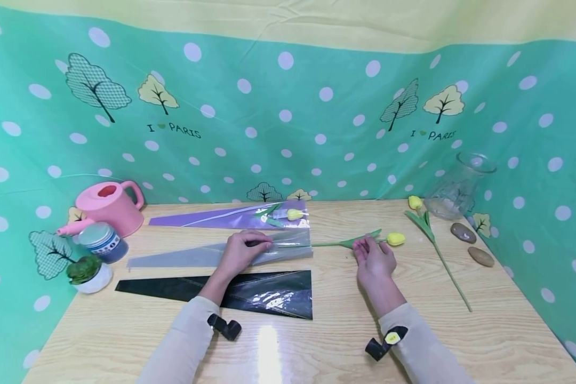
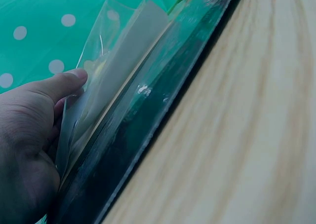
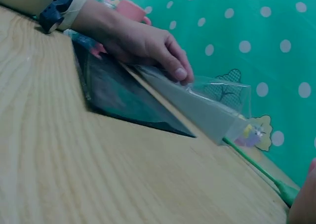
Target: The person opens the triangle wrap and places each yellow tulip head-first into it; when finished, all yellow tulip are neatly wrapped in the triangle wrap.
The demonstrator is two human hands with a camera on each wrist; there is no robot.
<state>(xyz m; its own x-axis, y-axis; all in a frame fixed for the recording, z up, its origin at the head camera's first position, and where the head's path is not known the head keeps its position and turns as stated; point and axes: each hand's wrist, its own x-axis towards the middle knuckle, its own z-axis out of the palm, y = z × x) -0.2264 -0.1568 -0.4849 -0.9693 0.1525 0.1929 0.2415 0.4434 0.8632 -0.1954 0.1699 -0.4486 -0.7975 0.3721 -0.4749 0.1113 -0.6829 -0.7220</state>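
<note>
My left hand [image 1: 242, 255] pinches the clear upper layer of a grey flower sleeve [image 1: 177, 257] near its wide end. In the left wrist view the thumb presses that film and the sleeve [image 2: 131, 56] gapes open. My right hand [image 1: 376, 262] holds a yellow tulip [image 1: 396, 239] just below its bloom, by the leaves. The tulip's green stem [image 1: 322, 244] points left, and its end lies inside the sleeve's mouth. In the right wrist view only a sliver of the right hand [image 3: 305, 199] shows, beside the green leaf [image 3: 286, 190].
Behind lies a purple sleeve [image 1: 206, 217] containing a tulip [image 1: 295, 214]; in front, a black sleeve [image 1: 278, 298]. Another tulip [image 1: 432, 234], a glass vase [image 1: 453, 192] and two stones [image 1: 463, 233] are at right. A pink watering can [image 1: 117, 213], jar [image 1: 106, 246] and potted plant [image 1: 93, 280] stand left.
</note>
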